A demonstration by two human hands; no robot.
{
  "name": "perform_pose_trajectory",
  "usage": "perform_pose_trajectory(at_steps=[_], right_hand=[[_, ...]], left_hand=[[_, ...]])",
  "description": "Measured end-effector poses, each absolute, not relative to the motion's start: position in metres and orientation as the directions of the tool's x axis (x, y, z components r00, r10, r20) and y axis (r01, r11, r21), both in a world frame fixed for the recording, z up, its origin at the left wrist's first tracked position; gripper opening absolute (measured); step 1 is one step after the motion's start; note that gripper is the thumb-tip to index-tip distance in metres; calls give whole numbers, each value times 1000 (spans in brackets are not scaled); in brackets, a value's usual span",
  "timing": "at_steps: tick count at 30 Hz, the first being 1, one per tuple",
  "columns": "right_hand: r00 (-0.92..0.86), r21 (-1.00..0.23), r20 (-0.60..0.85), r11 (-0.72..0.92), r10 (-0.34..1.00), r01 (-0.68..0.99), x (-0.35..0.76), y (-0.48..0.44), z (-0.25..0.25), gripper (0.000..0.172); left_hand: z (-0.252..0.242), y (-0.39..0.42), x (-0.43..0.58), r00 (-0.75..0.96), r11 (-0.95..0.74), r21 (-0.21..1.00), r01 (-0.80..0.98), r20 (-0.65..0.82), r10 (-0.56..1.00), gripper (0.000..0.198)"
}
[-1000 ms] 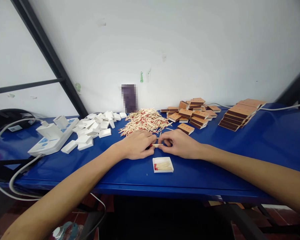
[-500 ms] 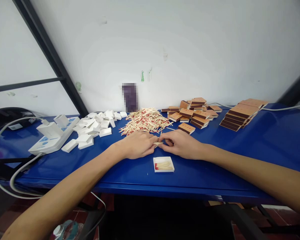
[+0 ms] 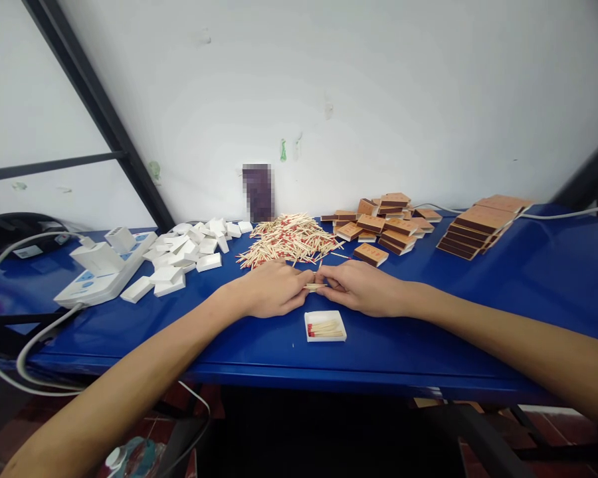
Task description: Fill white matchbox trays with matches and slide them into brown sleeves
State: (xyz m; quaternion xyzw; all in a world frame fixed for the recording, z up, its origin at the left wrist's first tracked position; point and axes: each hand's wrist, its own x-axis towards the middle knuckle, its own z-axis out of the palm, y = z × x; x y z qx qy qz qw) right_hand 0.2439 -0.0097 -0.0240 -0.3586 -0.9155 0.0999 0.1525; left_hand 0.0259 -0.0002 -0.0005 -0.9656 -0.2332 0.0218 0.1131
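Just behind a small white matchbox tray, my left hand [image 3: 275, 288] and my right hand [image 3: 351, 287] meet fingertip to fingertip. A few matchsticks [image 3: 315, 287] lie between them, pinched by the fingers of both hands; how many is hard to make out. The white tray [image 3: 341, 320] stands open on the blue table, with several red-headed matches [image 3: 325, 328] lying side by side in it. Beyond my left hand rises a loose heap of matches [image 3: 294, 239]. A brown matchbox sleeve [image 3: 371, 254] lies close behind my right hand.
White empty trays [image 3: 189, 247] are heaped at the left, beside a white power strip [image 3: 104, 279] with cables. Brown matchboxes [image 3: 393, 222] are piled at the back right, and a neat stack of matchboxes [image 3: 483, 226] sits further right. The blue table's front edge [image 3: 299, 376] runs below.
The fingers of my right hand have closed in more over the matchsticks. My left hand stays almost where it was, and the view has shifted slightly.
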Motion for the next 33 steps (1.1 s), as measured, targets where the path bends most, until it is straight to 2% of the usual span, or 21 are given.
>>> perform_pose_trajectory(at_steps=[6, 12, 23, 29, 31, 33], right_hand=[[-701, -260, 197, 726, 685, 637, 246, -12, -22, 26], [-682, -294, 196, 705, 705, 645, 244, -18, -14, 24], [-678, -280, 158, 691, 718, 667, 252, -31, 5, 19], [-728, -375, 96, 702, 679, 605, 247, -38, 6, 13], [-747, -398, 84, 710, 659, 582, 245, -41, 3, 9], [-761, -404, 85, 721, 643, 563, 244, -43, 1, 6]], left_hand=[[-1, -3, 26, 884, -859, -240, 453, -6, 468, 23], [3, -6, 27, 888, -860, -242, 450, 23, 458, 22], [6, -5, 23, 906, -897, -135, 421, 20, 422, 13], [5, 6, 15, 872, -872, -9, 490, 32, 489, 12], [6, 8, 12, 854, -854, 104, 510, 56, 517, 12], [9, 7, 10, 839, -817, 290, 498, 78, 539, 15]])
